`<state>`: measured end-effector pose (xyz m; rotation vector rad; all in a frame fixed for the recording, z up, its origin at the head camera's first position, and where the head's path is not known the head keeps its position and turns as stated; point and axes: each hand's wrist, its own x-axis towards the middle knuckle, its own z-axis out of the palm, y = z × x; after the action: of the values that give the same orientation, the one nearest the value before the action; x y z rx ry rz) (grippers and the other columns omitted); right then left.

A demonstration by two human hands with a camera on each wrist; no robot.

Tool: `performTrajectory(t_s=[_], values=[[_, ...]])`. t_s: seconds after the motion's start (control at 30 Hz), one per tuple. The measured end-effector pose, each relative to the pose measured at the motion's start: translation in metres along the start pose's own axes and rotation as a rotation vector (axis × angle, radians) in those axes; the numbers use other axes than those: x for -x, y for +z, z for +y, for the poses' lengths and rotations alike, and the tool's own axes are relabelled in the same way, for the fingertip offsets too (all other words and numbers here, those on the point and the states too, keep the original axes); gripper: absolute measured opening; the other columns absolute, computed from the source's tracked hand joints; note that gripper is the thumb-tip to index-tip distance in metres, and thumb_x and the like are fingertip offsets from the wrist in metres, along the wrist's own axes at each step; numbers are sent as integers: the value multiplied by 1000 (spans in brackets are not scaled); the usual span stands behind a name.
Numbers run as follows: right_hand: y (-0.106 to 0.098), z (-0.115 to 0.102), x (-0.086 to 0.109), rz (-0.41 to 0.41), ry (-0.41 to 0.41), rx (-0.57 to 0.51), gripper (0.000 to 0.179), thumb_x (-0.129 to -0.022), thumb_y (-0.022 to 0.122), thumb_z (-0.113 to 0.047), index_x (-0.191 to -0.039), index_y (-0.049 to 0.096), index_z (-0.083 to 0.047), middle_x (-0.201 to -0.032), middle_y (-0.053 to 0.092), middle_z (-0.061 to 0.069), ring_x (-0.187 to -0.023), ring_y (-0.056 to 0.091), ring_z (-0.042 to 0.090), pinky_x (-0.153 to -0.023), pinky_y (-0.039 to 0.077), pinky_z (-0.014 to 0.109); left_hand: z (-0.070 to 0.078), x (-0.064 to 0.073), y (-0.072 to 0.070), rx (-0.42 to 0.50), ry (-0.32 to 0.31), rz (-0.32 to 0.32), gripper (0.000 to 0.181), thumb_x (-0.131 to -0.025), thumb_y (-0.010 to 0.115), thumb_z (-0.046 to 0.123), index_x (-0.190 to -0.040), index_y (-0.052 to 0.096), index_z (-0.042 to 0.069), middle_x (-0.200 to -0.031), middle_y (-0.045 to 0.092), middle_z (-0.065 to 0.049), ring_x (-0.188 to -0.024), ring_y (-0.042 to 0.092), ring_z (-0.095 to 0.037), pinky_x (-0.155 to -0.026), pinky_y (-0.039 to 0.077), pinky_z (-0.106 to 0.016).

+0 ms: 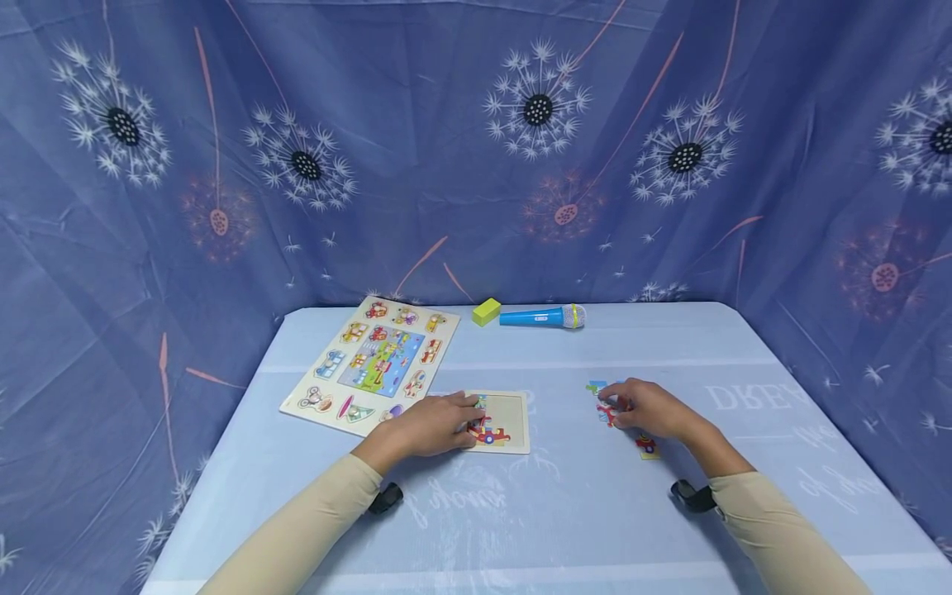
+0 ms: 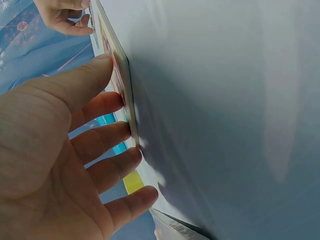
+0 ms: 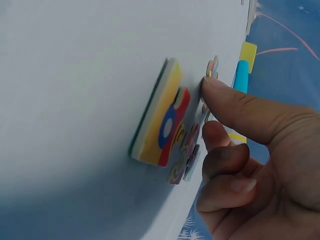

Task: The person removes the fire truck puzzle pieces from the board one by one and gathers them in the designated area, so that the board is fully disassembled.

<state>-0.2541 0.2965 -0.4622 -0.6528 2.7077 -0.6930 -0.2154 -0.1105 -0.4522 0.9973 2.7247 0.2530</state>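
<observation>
My left hand point(image 1: 439, 423) rests at the left side of a shallow wooden puzzle tray point(image 1: 518, 423), its fingers spread and gently bent along the rim. Part of a colourful vehicle picture point(image 1: 491, 435) fills the tray's left side; the right side is bare wood. Over on the right, my right hand point(image 1: 650, 406) hovers low above loose puzzle pieces, thumb and index finger apart around a red-and-white piece point(image 1: 606, 415). A blue-green piece point(image 1: 596, 386) lies just beyond the fingertips. Nearer me is a yellow piece with a red vehicle point(image 3: 162, 120). The right hand partly hides other pieces.
A large wooden vehicle puzzle board point(image 1: 297, 401) lies at the back left, beside the tray. Along the table's back edge are a yellow-green block point(image 1: 487, 311) and a blue toy microphone point(image 1: 539, 317). A patterned blue curtain point(image 1: 446, 149) surrounds the light blue table point(image 1: 565, 521).
</observation>
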Motion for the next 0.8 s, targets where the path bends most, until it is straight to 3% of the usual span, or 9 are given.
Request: performTrajectory(t_s=[0.2,0.37,0.47,0.6,0.8], values=[[-2,-3,0,57,-56,14,34,-94,70,-8,-128,66,-7,-104,65,3,-89,59,15,-76,51,37,0,-1,-1,1,9,8,52,-100,66,39,-147,58,17,-156,48,-8,-147,40,-31,-114,40,-50],[2,-18,-11,103,-70,-103,34,-98,66,-10,-131,64,-3,-110,66,12,-70,57,13,-65,50,32,-2,-1,0,-6,5,19,51,-99,67,38,-146,59,17,-156,49,-8,-147,41,-30,-114,40,-50],[8,-36,-20,105,-48,-176,39,-99,67,-13,-136,61,-3,-118,64,16,-70,57,17,-62,50,32,-3,-1,1,-14,14,32,50,-99,67,37,-145,60,17,-154,51,-8,-146,42,-31,-113,41,-50],[20,-67,-32,78,-43,-190,50,-96,72,-17,-142,58,-5,-128,63,17,-87,58,20,-70,52,33,-3,-1,2,-15,26,39,50,-99,67,37,-144,61,16,-154,51,-9,-146,43,-32,-112,42,-50],[47,-115,-45,13,-103,-198,59,-92,76,-19,-145,55,-5,-129,61,15,-94,58,21,-79,51,36,-2,-1,3,-22,30,47,49,-98,69,36,-143,62,18,-152,53,-8,-145,44,-33,-111,43,-51]])
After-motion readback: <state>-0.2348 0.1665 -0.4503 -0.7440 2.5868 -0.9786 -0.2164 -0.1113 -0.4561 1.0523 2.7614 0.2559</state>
